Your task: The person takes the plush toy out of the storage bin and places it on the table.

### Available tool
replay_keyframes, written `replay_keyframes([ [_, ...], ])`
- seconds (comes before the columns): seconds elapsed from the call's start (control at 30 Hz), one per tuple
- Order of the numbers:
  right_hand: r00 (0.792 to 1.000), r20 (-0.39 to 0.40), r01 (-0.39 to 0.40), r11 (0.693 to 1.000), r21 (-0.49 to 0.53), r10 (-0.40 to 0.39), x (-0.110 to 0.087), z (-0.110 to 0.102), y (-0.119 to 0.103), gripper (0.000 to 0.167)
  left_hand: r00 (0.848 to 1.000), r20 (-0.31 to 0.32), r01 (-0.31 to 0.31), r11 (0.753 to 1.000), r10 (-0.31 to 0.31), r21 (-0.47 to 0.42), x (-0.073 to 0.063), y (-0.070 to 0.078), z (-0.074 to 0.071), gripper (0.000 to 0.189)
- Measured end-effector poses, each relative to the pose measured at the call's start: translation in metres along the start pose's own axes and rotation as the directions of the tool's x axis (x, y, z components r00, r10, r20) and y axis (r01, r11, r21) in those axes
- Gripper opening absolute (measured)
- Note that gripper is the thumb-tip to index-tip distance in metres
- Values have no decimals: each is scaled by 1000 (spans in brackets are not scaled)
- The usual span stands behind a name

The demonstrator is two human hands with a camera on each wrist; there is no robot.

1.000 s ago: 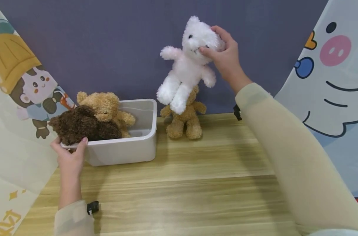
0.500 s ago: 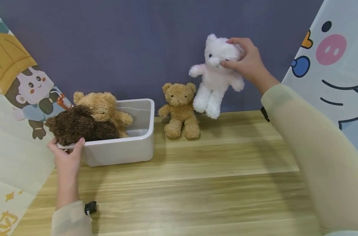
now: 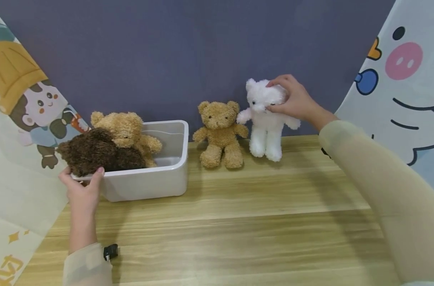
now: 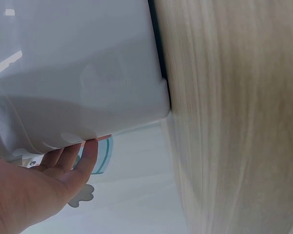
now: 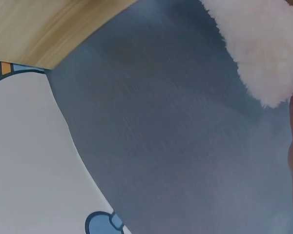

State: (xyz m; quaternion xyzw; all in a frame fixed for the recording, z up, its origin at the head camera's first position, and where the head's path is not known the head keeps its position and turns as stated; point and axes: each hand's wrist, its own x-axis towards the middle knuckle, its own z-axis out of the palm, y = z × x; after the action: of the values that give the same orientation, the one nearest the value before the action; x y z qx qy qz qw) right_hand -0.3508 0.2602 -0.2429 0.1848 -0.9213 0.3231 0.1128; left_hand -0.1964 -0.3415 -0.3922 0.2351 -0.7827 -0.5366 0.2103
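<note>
A white teddy bear (image 3: 265, 127) is upright against the back wall, its feet at the tabletop. My right hand (image 3: 297, 101) grips its head from the right, thumb across the muzzle and fingers over the top. In the right wrist view, part of the white plush (image 5: 268, 53) shows at the upper right. My left hand (image 3: 82, 192) holds the left front corner of a white plastic bin (image 3: 149, 184), thumb at the rim. Fingers (image 4: 83, 163) lie along its outer wall in the left wrist view. A dark brown plush (image 3: 90, 153) and a tan teddy bear (image 3: 120, 127) sit inside the bin.
Another tan teddy bear (image 3: 220, 133) sits between the bin and the white bear, close to both. The wooden tabletop (image 3: 217, 238) runs back to a grey-blue wall (image 3: 159, 55). Printed cartoon panels stand on the left (image 3: 34, 111) and right (image 3: 410, 103).
My right hand has carried the white teddy bear rightwards from in front of the seated tan bear, then lowered it beside that bear. My left hand stays at the bin's corner.
</note>
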Motion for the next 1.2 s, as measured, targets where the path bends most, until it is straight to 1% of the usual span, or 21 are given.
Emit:
replay_keyframes([
  [0.2,997,76,15,998,-56,-11,-8,17,13,66,1000,11,0,1000,0,9,-2,3,1,89],
  [0.4,985,157,90,990,-109,-72,-11,30,24,57,1000,0,-9,1000,9,-3,-4,3,0,88],
  [0.5,979,188,107,985,-138,-80,-11,34,29,55,1000,1,-6,1000,6,1,-4,2,0,88],
  [0.63,975,202,122,979,-165,-88,-14,42,42,53,1000,5,-3,1000,3,6,-2,0,-1,89],
  [0.73,979,177,128,979,-160,-99,-18,49,53,52,1000,1,-5,1000,5,9,0,-1,0,89],
  [0.83,985,147,104,987,-123,-86,-23,57,63,51,1000,-5,-7,1000,7,10,0,-3,0,89],
  [1.0,990,140,12,997,-70,-2,-29,66,78,51,1000,-10,-14,1000,14,-2,0,-4,1,87],
  [1.2,991,109,-71,995,-63,78,-28,71,94,52,999,-25,-29,1000,28,-13,1,-4,1,85],
])
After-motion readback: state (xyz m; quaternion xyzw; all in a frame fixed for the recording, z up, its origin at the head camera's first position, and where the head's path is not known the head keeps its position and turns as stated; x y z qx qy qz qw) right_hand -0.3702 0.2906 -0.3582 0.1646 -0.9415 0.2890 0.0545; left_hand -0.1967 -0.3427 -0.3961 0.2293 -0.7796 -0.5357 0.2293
